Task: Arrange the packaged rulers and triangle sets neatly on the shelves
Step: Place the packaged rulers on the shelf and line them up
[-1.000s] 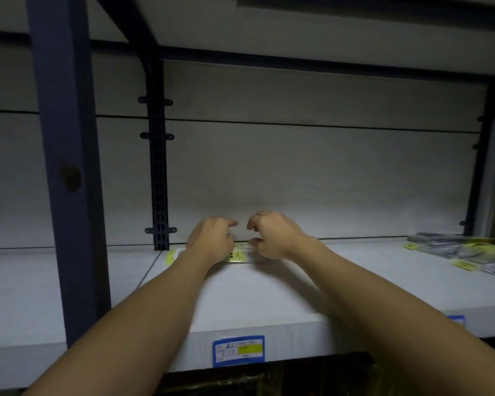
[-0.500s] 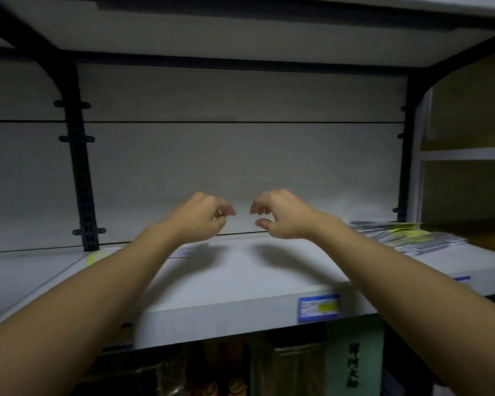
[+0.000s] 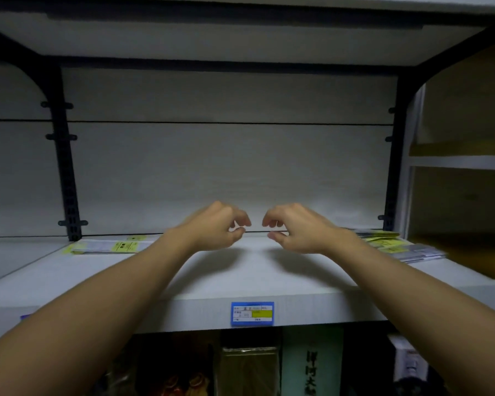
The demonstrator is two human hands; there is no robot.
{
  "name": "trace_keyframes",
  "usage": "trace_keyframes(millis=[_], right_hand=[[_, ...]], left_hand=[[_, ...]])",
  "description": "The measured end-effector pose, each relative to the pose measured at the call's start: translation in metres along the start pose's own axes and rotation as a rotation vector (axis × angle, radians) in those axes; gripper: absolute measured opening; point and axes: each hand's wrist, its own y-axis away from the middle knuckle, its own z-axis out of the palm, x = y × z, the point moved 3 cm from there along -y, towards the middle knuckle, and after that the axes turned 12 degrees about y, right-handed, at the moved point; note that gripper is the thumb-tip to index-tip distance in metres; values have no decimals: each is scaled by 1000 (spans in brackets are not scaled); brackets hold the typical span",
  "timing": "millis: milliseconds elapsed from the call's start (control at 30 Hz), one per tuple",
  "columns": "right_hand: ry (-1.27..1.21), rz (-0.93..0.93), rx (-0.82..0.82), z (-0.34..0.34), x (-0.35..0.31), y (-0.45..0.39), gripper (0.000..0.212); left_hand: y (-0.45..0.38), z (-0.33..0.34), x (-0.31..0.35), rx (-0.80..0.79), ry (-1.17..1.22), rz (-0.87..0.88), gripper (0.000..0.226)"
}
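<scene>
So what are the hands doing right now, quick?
Left hand: fingers loosely curled, holding nothing, raised above the shelf.
Right hand: fingers loosely curled, holding nothing, raised above the shelf.

We face a white shelf board (image 3: pixel 255 281) with a pale, wood-grain back panel (image 3: pixel 226 172) behind it, split by a thin horizontal seam. Dark metal uprights (image 3: pixel 66 172) with slotted holes stand at left and right, and another white board (image 3: pixel 240 41) forms the ceiling of the bay. A blue and yellow price label (image 3: pixel 252 313) sits on the board's front edge. To the right is a yellowish neighbouring shelf unit (image 3: pixel 463 155). The light is dim, and below the board lie dark, blurred goods.
</scene>
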Motion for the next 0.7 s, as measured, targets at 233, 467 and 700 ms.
trace_keyframes(millis=[233, 467, 700], right_hand=[[6, 54, -24, -7, 21, 9, 26], [14, 110, -67, 1, 49, 33, 24], [-50, 215, -140, -20, 116, 75, 29]], left_hand=[[-14, 8, 2, 1, 26, 28, 28], [-29, 22, 13, -11, 73, 47, 31], [-57, 39, 45, -16, 84, 57, 26]])
